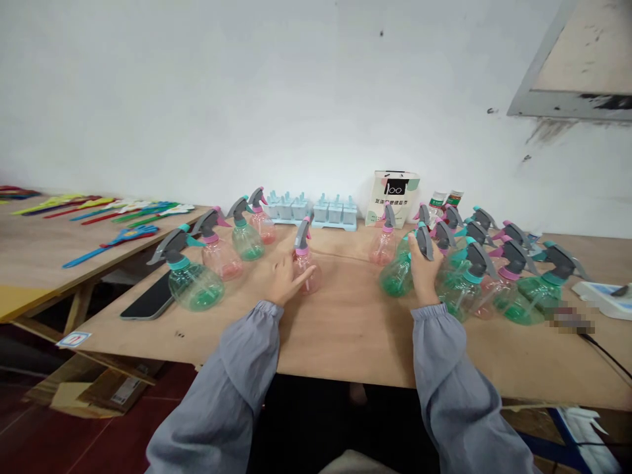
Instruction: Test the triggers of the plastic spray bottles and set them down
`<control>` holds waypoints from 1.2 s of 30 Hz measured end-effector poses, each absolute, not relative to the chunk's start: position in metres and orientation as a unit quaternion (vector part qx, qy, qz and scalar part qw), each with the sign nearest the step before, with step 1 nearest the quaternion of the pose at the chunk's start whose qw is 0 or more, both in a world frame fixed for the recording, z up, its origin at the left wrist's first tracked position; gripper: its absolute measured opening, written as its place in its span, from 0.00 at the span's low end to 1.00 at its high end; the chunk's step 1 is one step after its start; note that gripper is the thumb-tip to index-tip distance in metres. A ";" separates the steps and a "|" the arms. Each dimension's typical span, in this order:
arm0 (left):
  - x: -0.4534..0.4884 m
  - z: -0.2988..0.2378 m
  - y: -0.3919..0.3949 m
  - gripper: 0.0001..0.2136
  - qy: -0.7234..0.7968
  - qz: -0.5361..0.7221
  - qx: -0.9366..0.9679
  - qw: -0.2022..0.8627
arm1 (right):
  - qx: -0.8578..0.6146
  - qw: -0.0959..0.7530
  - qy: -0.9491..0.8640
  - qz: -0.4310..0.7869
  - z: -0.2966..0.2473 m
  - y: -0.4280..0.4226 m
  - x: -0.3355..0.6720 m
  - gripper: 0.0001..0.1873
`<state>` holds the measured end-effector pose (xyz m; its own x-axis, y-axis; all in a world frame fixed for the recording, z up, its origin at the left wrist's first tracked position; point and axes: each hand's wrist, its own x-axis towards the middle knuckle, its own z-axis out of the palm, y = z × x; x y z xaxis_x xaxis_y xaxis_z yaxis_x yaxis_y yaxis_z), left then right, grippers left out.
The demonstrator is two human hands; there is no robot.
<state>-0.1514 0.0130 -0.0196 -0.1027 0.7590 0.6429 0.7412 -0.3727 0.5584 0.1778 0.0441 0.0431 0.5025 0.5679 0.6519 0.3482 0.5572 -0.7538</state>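
My left hand [283,276] is curled against a clear pink spray bottle [312,282], its thumb lying across the front. That bottle stands upright on the table with its grey sprayer head above my hand. On the right, my right hand [425,271] is closed round the grey sprayer head of a green spray bottle [395,278], which leans to the left. Its neck is partly hidden by my fingers. Behind this one is another pink spray bottle [382,247]. Several green and pink spray bottles stand crowded to the right, among them a green one [460,295] close to my right wrist.
Left of my left hand stand several spray bottles [196,289] beside a dark phone [148,299]. Light-blue popsicle moulds [334,214] and a printed paper bag [392,201] line the wall. A white tray [603,299] is far right. Colourful hand-shaped sticks [121,243] lie on the left table.
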 end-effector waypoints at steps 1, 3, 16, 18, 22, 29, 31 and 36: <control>-0.152 -0.020 0.013 0.26 0.557 0.485 0.673 0.015 | -0.471 0.725 -0.497 0.065 0.040 0.046 0.177 0.22; -0.152 -0.020 0.013 0.26 0.554 0.482 0.678 0.024 | -0.497 0.699 -0.510 0.057 0.033 0.049 0.174 0.22; -0.145 -0.031 0.018 0.28 0.535 0.492 0.687 0.014 | -0.400 0.767 -0.485 -0.130 0.009 0.055 0.166 0.29; -0.140 -0.037 0.018 0.27 0.519 0.490 0.700 0.014 | -0.319 0.782 -0.493 -0.208 0.010 0.044 0.157 0.25; -0.130 -0.044 0.015 0.26 0.489 0.467 0.737 -0.005 | -0.253 0.737 -0.611 -0.142 0.011 0.024 0.115 0.19; -0.121 -0.036 0.006 0.32 0.448 0.389 0.797 -0.112 | -0.298 0.582 -0.722 0.227 0.017 0.026 0.048 0.48; -0.117 -0.036 0.004 0.33 0.445 0.376 0.799 -0.150 | -0.276 0.577 -0.728 0.248 0.020 0.027 0.043 0.50; -0.128 -0.032 0.005 0.32 0.426 0.391 0.789 -0.207 | -0.292 0.591 -0.692 0.293 0.017 0.026 0.043 0.40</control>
